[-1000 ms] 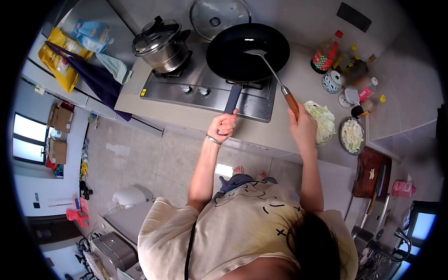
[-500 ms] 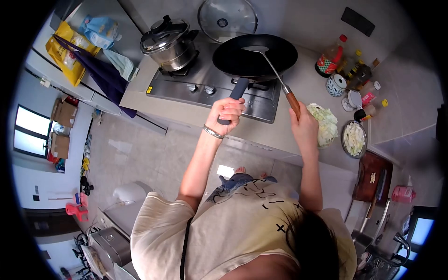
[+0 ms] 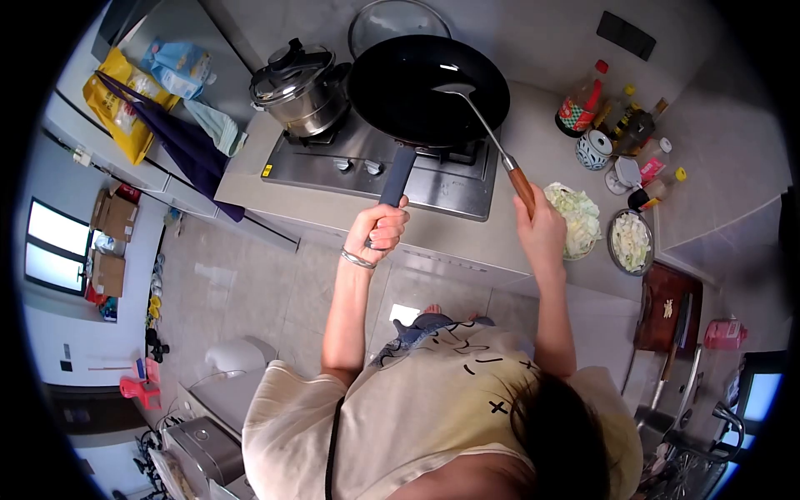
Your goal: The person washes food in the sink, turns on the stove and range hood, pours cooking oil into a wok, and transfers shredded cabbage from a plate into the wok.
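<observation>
My left hand [image 3: 377,228] is closed round the grey handle of a black frying pan [image 3: 400,92]. The pan is tilted and lifted above the right burner of the steel gas stove [image 3: 317,171], with a bright glint on its inner surface. In my right hand [image 3: 540,229] is the wooden handle of a metal spatula [image 3: 492,125], its blade over the pan's inside. A bowl of chopped cabbage [image 3: 575,218] sits on the counter just right of my right hand. Further right is a plate of cut pale pieces [image 3: 631,242].
A steel pressure cooker [image 3: 300,96] occupies the left burner. Behind the pan, a glass lid [image 3: 379,21] leans on the wall. Sauce bottles [image 3: 581,104] and jars [image 3: 594,150] line the counter's back right. A knife [image 3: 683,321] lies on the brown cutting board [image 3: 662,292].
My left hand has drawn the pan leftward and tipped it up, its handle now lower and further left. The spatula and my right hand have hardly moved.
</observation>
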`<state>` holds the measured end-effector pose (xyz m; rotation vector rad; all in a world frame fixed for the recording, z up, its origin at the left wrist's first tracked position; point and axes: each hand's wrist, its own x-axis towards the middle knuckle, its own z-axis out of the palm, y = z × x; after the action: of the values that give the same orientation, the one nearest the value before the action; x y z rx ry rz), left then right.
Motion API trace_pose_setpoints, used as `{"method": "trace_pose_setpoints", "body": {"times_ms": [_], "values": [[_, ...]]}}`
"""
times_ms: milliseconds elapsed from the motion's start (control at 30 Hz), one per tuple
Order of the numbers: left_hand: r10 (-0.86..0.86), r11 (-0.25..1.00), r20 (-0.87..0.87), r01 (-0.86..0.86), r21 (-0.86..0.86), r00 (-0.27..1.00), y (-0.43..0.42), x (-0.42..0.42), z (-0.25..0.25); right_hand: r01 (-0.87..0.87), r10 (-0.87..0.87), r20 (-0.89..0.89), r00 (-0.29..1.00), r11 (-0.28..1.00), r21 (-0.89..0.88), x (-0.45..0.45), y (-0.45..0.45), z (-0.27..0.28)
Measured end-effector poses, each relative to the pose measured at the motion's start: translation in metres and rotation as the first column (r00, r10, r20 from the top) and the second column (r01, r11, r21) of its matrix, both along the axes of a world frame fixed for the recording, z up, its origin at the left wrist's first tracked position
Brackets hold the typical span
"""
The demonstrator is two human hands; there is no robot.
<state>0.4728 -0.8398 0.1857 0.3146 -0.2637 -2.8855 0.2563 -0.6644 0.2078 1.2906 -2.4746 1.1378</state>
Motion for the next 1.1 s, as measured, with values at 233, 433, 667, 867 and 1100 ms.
{"method": "trace_pose_setpoints", "body": {"times_ms": [233, 433, 667, 867, 1100], "values": [[0.023, 1.0, -0.087, -0.025, -0.014, 0.996, -0.016, -0.014, -0.027, 0.019, -0.024, -0.078, 0.997, 0.997, -0.07, 0.003, -0.002, 0.006], [0.001, 0.967, -0.33, 0.083, 0.243, 0.944, -0.015, -0.046, -0.016, 0.038, -0.041, -0.054, 0.998, 0.998, -0.045, 0.002, 0.0, 0.01], [-0.09, 0.914, -0.272, 0.188, 0.359, 0.958, -0.001, -0.044, 0.024, 0.06, -0.061, -0.029, 0.998, 0.997, -0.058, -0.002, 0.002, 0.006], [-0.111, 0.93, -0.144, 0.154, 0.333, 0.983, 0.003, -0.03, 0.041, 0.062, -0.063, -0.025, 0.998, 0.997, -0.041, -0.005, 0.007, 0.002], [-0.113, 0.973, -0.068, 0.124, 0.194, 0.991, -0.01, -0.026, 0.002, 0.045, -0.045, -0.015, 0.999, 0.999, -0.027, -0.001, 0.002, -0.006]]}}
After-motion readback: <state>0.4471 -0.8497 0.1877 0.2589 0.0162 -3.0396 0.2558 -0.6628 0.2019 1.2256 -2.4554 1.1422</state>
